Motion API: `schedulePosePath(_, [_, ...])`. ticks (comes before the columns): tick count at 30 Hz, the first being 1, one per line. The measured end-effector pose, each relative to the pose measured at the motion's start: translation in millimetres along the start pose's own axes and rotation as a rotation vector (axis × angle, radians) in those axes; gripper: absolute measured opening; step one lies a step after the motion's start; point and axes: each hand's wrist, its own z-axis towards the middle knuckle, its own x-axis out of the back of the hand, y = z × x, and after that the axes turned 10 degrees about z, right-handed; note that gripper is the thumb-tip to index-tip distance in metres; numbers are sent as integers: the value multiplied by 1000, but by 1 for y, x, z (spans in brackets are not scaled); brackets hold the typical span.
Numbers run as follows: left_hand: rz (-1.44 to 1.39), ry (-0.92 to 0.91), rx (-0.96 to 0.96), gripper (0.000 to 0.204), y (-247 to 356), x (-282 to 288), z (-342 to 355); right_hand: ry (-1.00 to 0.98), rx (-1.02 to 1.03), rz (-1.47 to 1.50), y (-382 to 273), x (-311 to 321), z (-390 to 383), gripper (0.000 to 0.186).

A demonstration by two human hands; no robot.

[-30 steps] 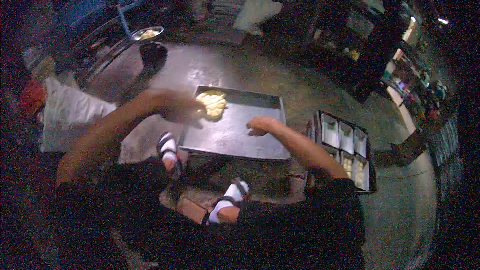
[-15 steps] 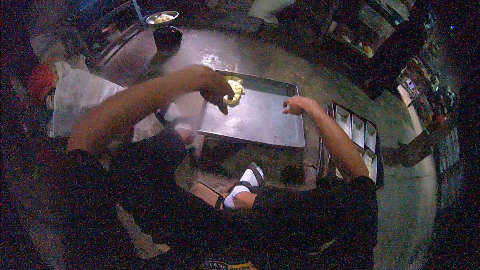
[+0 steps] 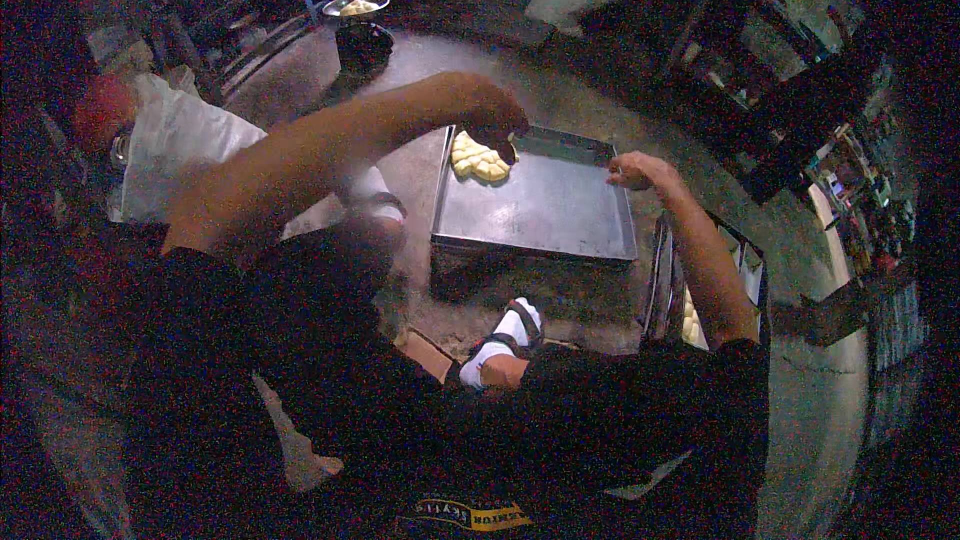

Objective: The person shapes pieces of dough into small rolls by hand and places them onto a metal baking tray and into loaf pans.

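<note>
We see the left hand [image 3: 492, 110] at upper centre, its fingers curling down over the right end of the dough [image 3: 478, 162]; we cannot tell whether they pinch it or merely rest there. Compared with one second ago, when this hand is at the dough's left side, it now reaches across to the opposite end; we take this to mean that work passes along the piece. The right hand [image 3: 642, 172] has shifted from above the tray [image 3: 540, 215] to its upper right corner, fingers drawn in; we cannot tell whether it holds anything. The dough lies in the tray's upper left corner, pale yellow, fan-shaped and parted into plump lobes. Beyond, we note oblong moulds [image 3: 750, 266] at right, partly behind the forearm, and a shallow bowl [image 3: 380, 6] of pale lumps at upper left.
</note>
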Motion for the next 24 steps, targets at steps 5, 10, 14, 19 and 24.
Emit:
schedulePosePath(5, [-150,99,-56,69,14,-10,-1,21,18,37,-18,-10,-4,46])
schedulePosePath(10, [-287,124,-20,71,13,-21,-30,69,10,28,-16,2,-5,46])
schedulePosePath(14, [-181,261,-51,74,-20,-24,-3,119,21,1,-24,20,0,45])
schedulePosePath(19, [-351,300,-14,65,7,1,45,160,-35,7,-6,23,-27,45])
schedulePosePath(24, [-467,316,-21,57,16,13,81,164,-75,18,-4,25,-37,45])
